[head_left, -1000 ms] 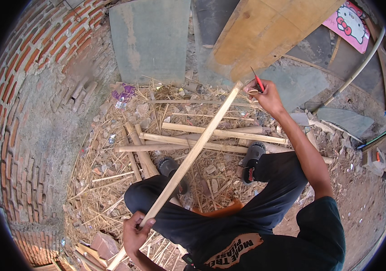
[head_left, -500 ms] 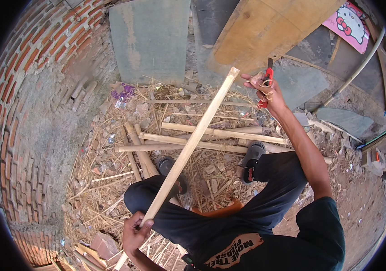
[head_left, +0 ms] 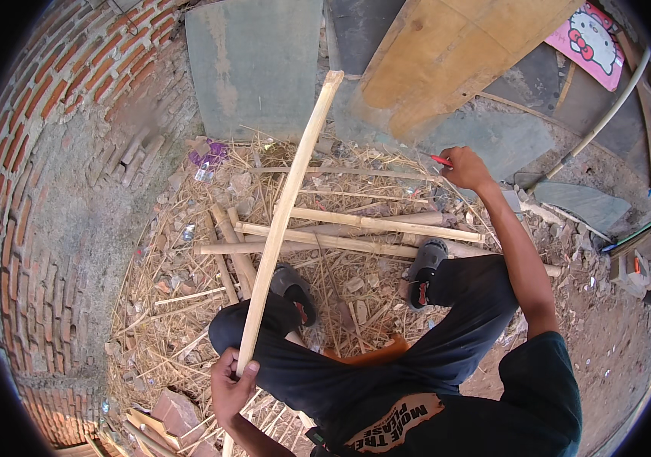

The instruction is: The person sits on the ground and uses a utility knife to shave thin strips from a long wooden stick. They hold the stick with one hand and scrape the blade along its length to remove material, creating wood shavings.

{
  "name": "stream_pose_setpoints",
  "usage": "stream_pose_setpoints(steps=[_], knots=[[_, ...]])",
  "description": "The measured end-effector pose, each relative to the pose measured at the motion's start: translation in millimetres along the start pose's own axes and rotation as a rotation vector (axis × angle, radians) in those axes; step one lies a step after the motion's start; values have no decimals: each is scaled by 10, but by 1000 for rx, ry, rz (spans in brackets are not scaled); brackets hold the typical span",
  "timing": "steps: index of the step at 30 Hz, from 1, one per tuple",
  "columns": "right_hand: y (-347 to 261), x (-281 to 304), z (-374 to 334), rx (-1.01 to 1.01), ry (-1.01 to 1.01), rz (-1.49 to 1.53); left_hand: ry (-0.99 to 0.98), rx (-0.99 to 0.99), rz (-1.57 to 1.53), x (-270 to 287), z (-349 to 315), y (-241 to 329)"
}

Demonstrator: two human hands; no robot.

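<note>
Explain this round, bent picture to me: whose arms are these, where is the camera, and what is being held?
The camera sits on a person's head, looking down; its wide lens bends the edges. No machine here, only two bare hands. The left hand has its grip closed on a long pale bamboo stick that slants up over the knees. The right hand reaches out holding a small red tool. The ground carries straw, cut bamboo pieces and rubble. A brick wall stands at the left.

Bamboo pole (head_left: 287, 213): pale, smooth, matt. Brick wall (head_left: 51, 152) at left: rough, mortar-smeared. Ground litter, dry straw (head_left: 181, 305): fibrous. Far plywood board (head_left: 447, 53): matt, grainy. Trousers (head_left: 417, 350): dark cloth.
</note>
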State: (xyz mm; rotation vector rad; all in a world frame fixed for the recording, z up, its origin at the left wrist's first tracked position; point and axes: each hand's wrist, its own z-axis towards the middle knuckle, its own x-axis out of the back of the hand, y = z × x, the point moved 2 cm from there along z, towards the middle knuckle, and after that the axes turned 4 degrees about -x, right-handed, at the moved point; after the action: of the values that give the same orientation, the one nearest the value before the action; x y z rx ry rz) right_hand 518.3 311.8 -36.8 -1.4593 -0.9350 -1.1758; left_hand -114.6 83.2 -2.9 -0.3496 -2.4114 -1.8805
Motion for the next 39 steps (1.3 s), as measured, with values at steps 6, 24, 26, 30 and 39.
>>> stream_pose_setpoints(steps=[6, 24, 26, 30, 39], knots=[[-426, 282, -160, 41, 42, 644, -43, -28, -126, -494, 267, 245], [-1627, 695, -998, 31, -218, 1265, -381, -191, -213, -1637, 734, 573], [-1562, 687, -953, 6, -187, 1314, -343, -272, -93, -1605, 748, 598], [-1433, 741, -890, 1, -115, 1380, -493, -261, 148, -1316, 714, 477], [-1390, 961, -919, 55, 43, 1324, -412, -303, 127, -1385, 537, 402]])
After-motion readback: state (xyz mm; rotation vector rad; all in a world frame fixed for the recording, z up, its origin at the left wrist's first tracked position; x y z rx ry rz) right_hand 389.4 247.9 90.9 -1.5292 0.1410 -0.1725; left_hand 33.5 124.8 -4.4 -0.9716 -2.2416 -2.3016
